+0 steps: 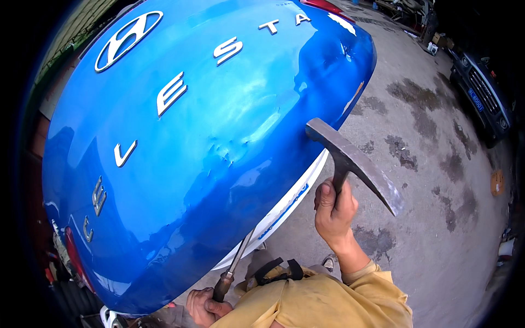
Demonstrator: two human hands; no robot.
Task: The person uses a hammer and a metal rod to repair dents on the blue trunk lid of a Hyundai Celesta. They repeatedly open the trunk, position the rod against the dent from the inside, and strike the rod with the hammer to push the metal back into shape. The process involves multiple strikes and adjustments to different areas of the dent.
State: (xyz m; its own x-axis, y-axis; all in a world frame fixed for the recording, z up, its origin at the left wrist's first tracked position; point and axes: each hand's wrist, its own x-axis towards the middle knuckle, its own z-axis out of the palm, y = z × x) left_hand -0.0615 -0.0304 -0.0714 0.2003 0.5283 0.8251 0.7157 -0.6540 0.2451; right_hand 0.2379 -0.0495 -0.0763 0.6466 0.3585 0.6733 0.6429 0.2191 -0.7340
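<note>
A dented blue car trunk lid (180,202) fills the left and middle. My right hand (336,214) is closed round the handle of a pick hammer (350,153), just off the lid's right edge. One end of the hammer's head is blunt and overlaps the lid in view; the other tapers toward the lower right. Lower down, my left hand (203,307) grips a screwdriver (223,286) by its dark handle. Its thin metal shaft slants up to the white lower edge (292,203) of the lid, where the tip is hidden. Small dents and creases mark the lid's middle.
Silver letters and an oval emblem (128,41) are fixed on the lid. A red tail light (76,254) is at the lower left. Concrete floor (415,158) with dark stains stretches right. A dark car (481,93) stands at the far right.
</note>
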